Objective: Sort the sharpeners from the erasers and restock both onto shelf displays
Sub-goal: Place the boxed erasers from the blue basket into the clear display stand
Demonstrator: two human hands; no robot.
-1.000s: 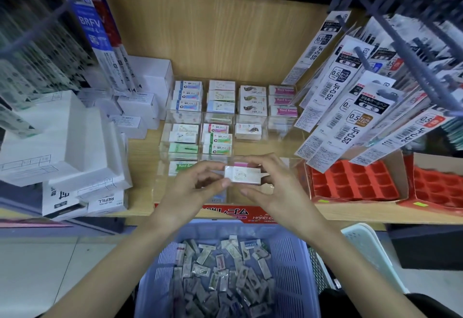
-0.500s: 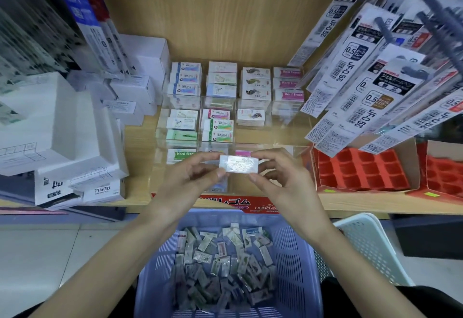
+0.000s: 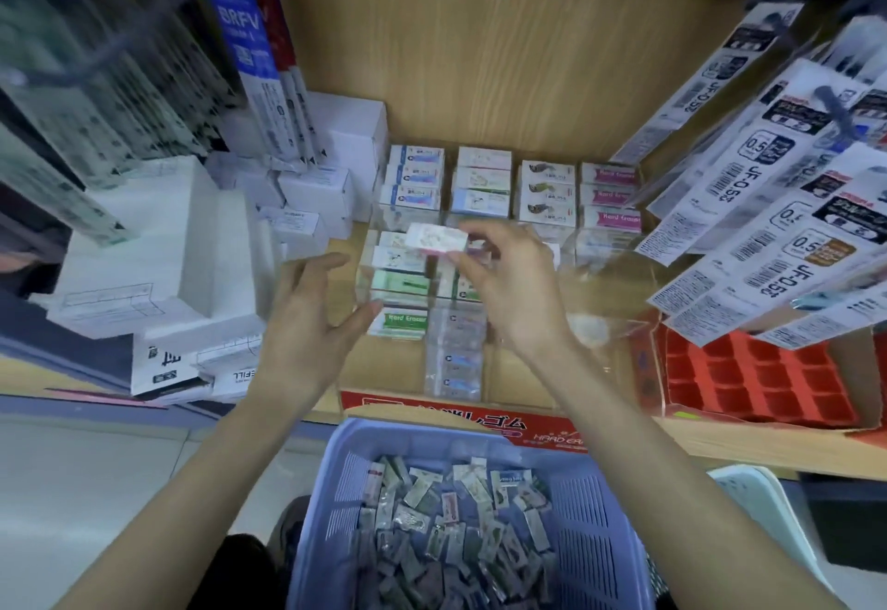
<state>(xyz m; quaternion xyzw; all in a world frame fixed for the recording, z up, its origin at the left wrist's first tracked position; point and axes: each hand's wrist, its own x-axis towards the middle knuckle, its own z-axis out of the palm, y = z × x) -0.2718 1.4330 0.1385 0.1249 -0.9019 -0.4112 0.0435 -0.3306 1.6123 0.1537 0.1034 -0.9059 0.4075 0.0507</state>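
My right hand (image 3: 509, 283) pinches a small white wrapped eraser (image 3: 434, 238) and holds it over the clear tiered display (image 3: 595, 268) of boxed erasers (image 3: 480, 187) on the wooden shelf. My left hand (image 3: 307, 321) hovers to the left of the display with fingers spread, holding nothing. Below, a blue plastic basket (image 3: 590, 537) holds several loose wrapped erasers (image 3: 451, 528).
White refill boxes (image 3: 158, 263) are stacked at the left. Hanging pen-refill packs (image 3: 777, 206) crowd the right, above red compartment trays (image 3: 753, 374). A white basket (image 3: 763, 513) stands beside the blue one. A red cardboard lip (image 3: 461, 417) fronts the display.
My left hand let go of the eraser and drew back to the left, opening. My right hand carried the eraser up and forward over the display. The view moved closer to the shelf.
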